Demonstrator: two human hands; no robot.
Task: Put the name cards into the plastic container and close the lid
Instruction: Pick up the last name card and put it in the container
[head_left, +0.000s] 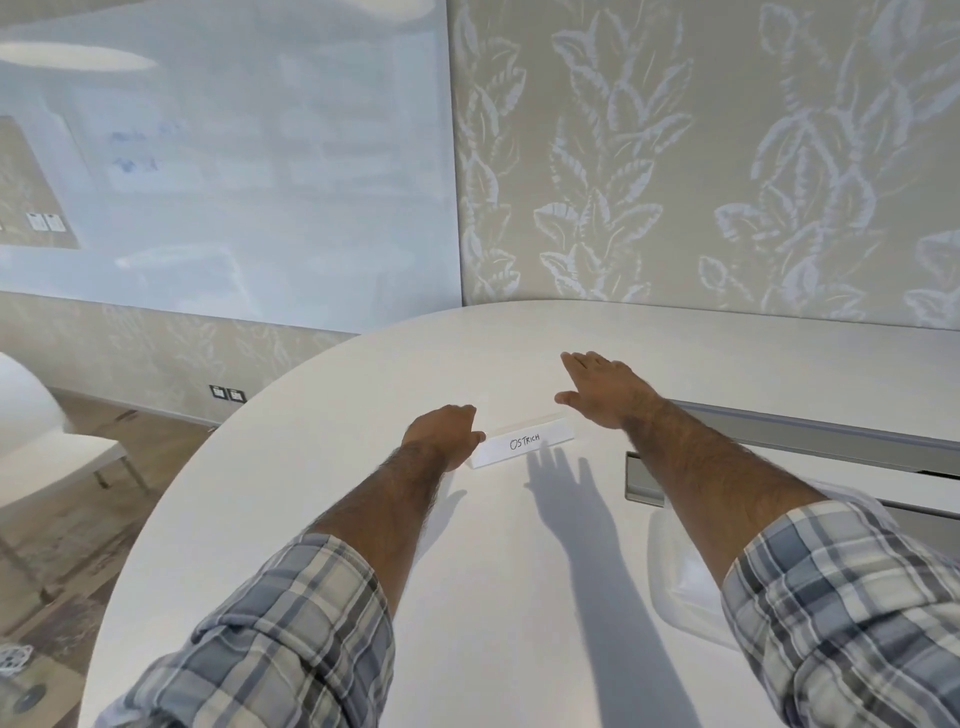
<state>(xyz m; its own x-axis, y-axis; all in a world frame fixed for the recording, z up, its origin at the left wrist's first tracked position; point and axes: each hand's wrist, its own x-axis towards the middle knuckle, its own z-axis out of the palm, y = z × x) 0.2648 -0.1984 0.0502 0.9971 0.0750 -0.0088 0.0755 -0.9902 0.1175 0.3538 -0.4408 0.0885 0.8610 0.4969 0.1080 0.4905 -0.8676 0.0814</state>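
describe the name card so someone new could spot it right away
On the white oval table, look between the two outstretched hands. The name card is a low white folded strip whose left end touches the left hand; it alone bears handwriting, "OSTRICH".

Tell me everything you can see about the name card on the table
The name card is a long, narrow tent-style card of white paper or card stock, standing on the white table with its front face tilted toward the camera. OSTRICH is handwritten on it in dark ink. The left hand is at its left end, apparently touching it; the right hand hovers open just beyond its right end, not clearly in contact.
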